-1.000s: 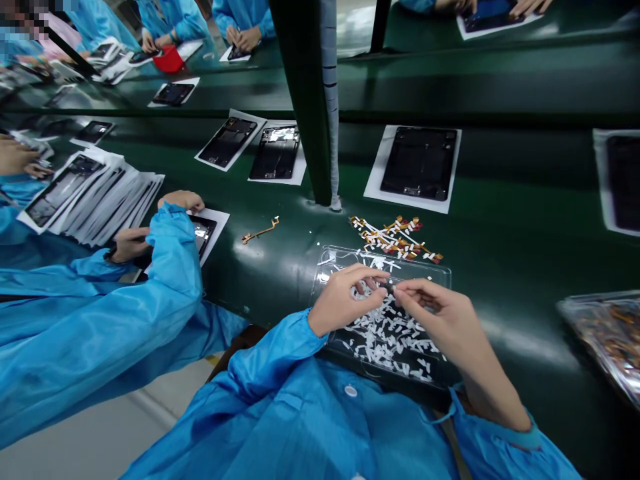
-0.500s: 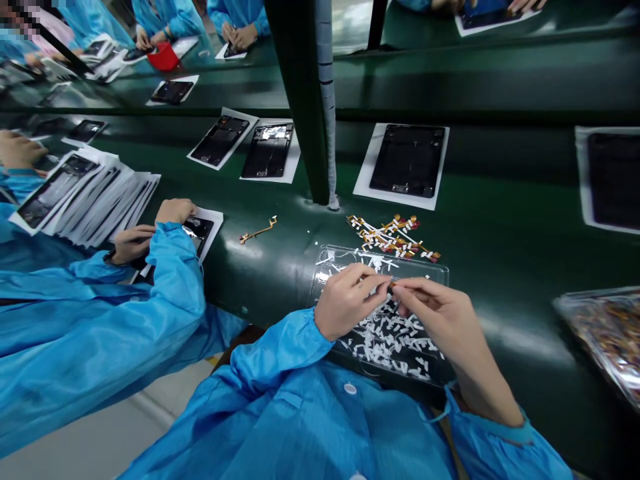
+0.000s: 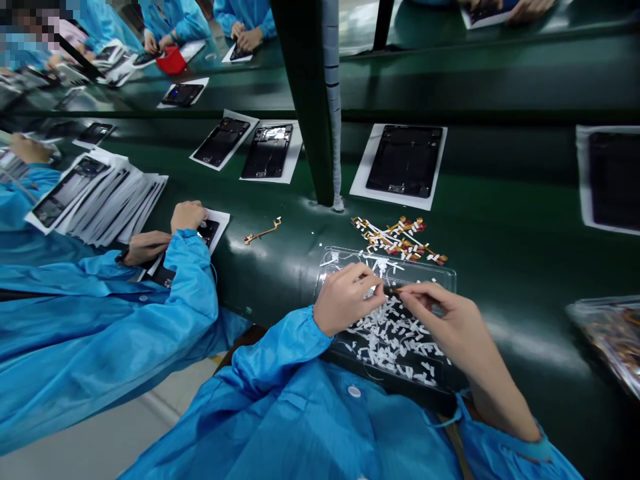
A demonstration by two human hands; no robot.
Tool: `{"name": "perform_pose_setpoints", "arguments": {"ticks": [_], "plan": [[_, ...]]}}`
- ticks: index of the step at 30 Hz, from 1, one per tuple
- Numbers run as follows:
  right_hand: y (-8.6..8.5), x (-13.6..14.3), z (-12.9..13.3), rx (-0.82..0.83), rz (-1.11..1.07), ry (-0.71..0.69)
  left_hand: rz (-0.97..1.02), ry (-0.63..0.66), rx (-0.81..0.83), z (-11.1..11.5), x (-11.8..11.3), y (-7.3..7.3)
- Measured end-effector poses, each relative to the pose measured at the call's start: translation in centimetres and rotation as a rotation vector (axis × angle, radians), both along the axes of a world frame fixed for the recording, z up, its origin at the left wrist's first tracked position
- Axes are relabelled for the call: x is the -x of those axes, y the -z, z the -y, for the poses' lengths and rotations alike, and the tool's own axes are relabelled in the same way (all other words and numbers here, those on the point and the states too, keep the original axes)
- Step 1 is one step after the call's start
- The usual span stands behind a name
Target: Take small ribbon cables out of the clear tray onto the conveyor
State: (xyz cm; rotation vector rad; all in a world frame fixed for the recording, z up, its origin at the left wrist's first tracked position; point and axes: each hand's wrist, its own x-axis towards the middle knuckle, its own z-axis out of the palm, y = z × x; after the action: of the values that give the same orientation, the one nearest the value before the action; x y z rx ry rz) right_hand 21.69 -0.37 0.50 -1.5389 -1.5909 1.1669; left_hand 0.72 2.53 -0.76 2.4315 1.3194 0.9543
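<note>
My left hand [image 3: 346, 301] and right hand [image 3: 450, 319] pinched a small brownish part [image 3: 393, 291] between narrowed fingertips, above a clear plastic tray [image 3: 454, 283] strewn with white scraps [image 3: 395, 343] on the green worktop [image 3: 280, 280]. Orange flex cables [image 3: 393, 243] lay heaped just beyond; one single cable [image 3: 263, 233] rested apart, toward a co-worker's hands [image 3: 188, 217].

The lower-center sleeves [image 3: 280, 347] are bright blue, the table [image 3: 500, 267] dark green, the upper-left box [image 3: 171, 60] red.
</note>
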Motion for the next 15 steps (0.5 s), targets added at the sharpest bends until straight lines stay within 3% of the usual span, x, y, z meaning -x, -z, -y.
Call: {"name": "perform_pose_setpoints", "arguments": {"ticks": [4,8,11,15], "plan": [[0.3,-0.8,0.0,-0.009,0.060,-0.015,0.214,-0.004,0.306,-0.3,0.6,0.4],[0.0,-0.5,-0.2,0.030,0.049,-0.036,0.447,0.123,0.534,-0.4,0.0,-0.6],[-0.4,-0.2,-0.2,0.044,0.020,-0.047,0.465,0.119,0.541,-0.6,-0.2,-1.4],[-0.3,-0.5,-0.2,0.062,0.016,-0.056,0.488,0.013,0.445,-1.3,0.8,-1.7]]}}
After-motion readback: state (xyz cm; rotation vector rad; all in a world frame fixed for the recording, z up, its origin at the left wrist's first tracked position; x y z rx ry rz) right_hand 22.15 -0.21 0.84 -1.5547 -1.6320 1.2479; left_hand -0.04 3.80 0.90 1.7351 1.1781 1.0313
